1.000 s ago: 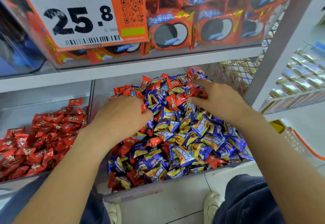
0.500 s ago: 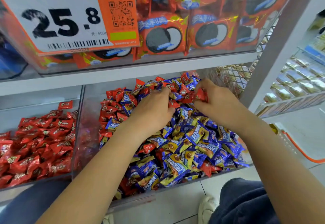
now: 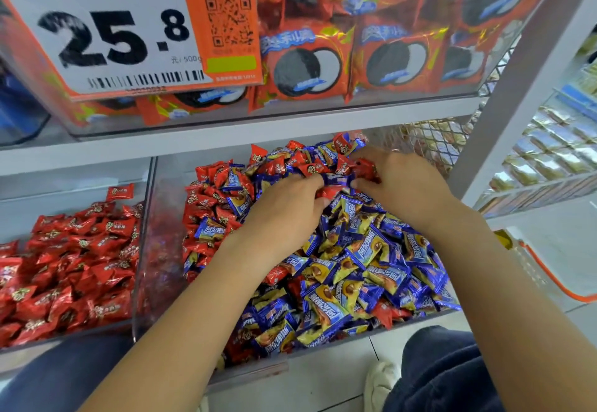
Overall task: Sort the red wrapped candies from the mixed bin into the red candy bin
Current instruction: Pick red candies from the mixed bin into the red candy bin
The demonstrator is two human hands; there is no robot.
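Observation:
The clear mixed bin [image 3: 145, 250] holds a heap of blue-and-yellow wrapped candies [image 3: 371, 266] mixed with red wrapped candies [image 3: 210, 198]. Both hands are deep in the back of this heap. My left hand [image 3: 287, 208] lies palm down with curled fingers gripping a red candy [image 3: 329, 192]. My right hand [image 3: 397, 182] pinches another red candy [image 3: 365, 166] at its fingertips. To the left, the red candy bin [image 3: 74, 192] is filled only with red candies [image 3: 71, 263].
An upper shelf carries orange cookie packs [image 3: 303, 62] and a price sign reading 25.8 [image 3: 113, 36] close above the hands. A grey shelf post [image 3: 517, 88] and a wire mesh divider [image 3: 426, 143] stand right of the mixed bin. My knees and a shoe [image 3: 381, 382] are below.
My left hand moved right and back across the heap to meet my right hand. Both hands closed on red candies at the back of the mixed bin.

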